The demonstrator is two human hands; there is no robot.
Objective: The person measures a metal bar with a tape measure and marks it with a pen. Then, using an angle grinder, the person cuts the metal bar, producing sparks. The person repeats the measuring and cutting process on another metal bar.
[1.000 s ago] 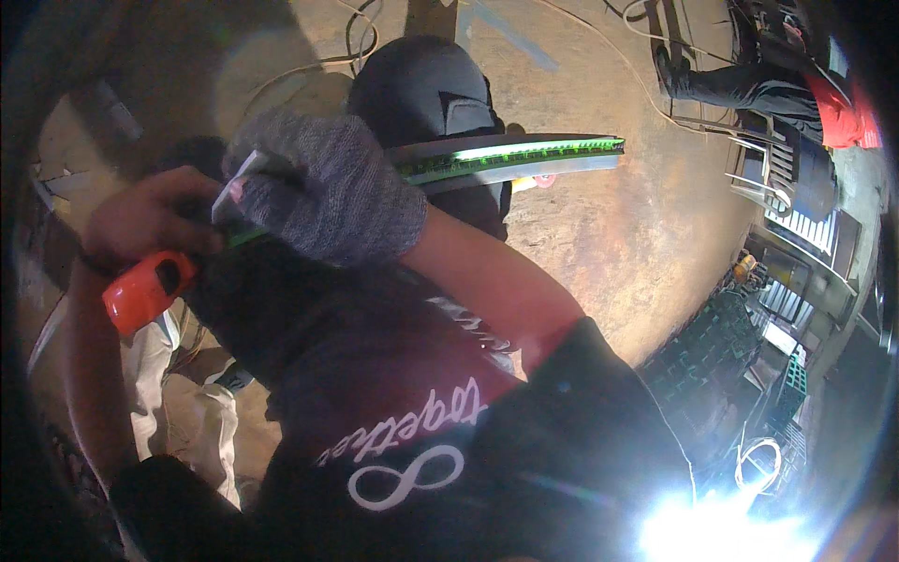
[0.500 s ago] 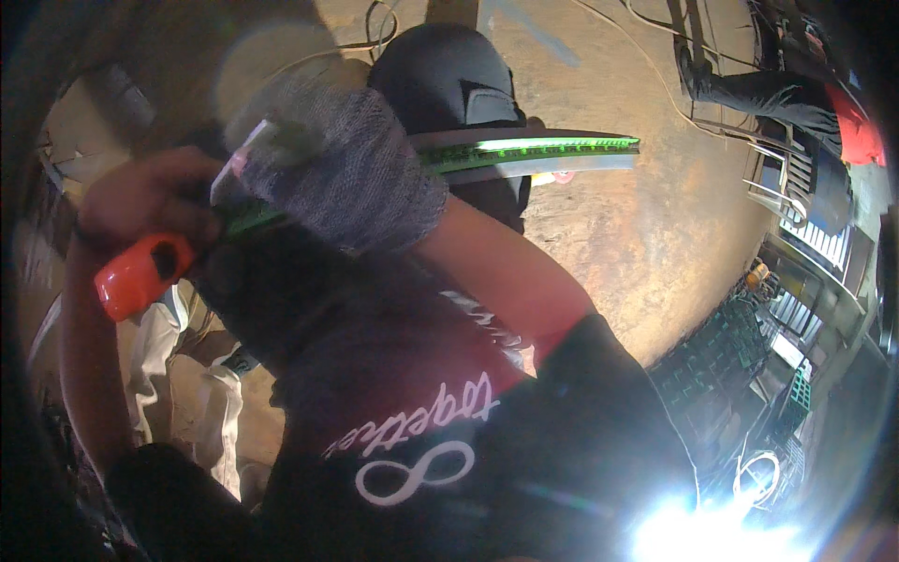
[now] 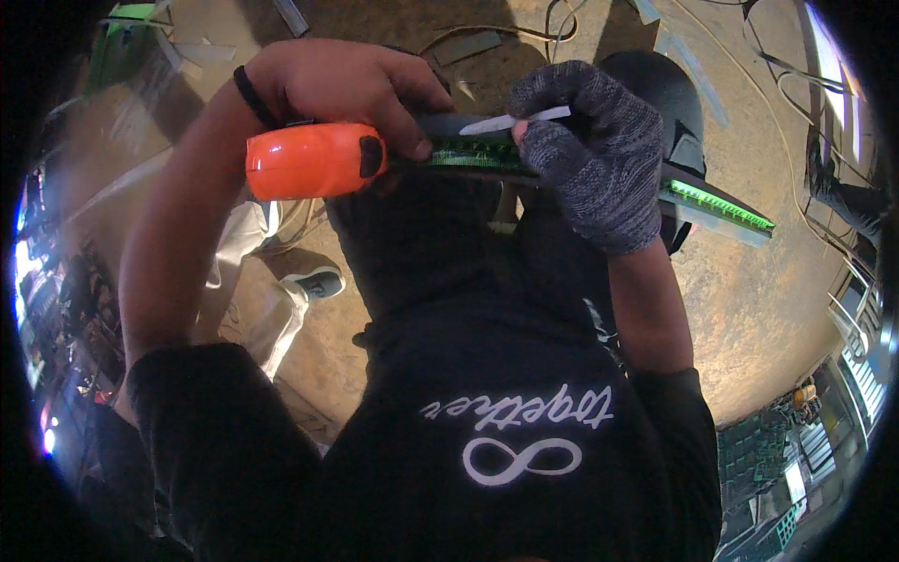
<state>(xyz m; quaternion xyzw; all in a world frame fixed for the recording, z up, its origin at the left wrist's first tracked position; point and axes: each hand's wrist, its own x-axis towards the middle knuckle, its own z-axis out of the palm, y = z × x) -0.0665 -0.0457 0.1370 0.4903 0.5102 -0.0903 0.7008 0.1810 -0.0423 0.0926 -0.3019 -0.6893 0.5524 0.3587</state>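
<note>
My bare left hand, with a black band at the wrist, grips an orange tape measure case. Its green blade runs out to the right along a narrow dark metal strip. My right hand, in a grey knit glove, pinches a thin white marking stick whose tip lies on the strip just right of my left thumb. Both hands are held in front of my chest, and the glove covers the middle of the blade.
Below is brown concrete floor with cables and metal offcuts at the top. Another person's light trousers and shoe stand at the left. A dark rounded object sits behind my right hand. Metal racks line the right.
Both hands have come up and toward the middle of the view. The tape measure case now sits higher and larger, and the strip tilts down to the right.
</note>
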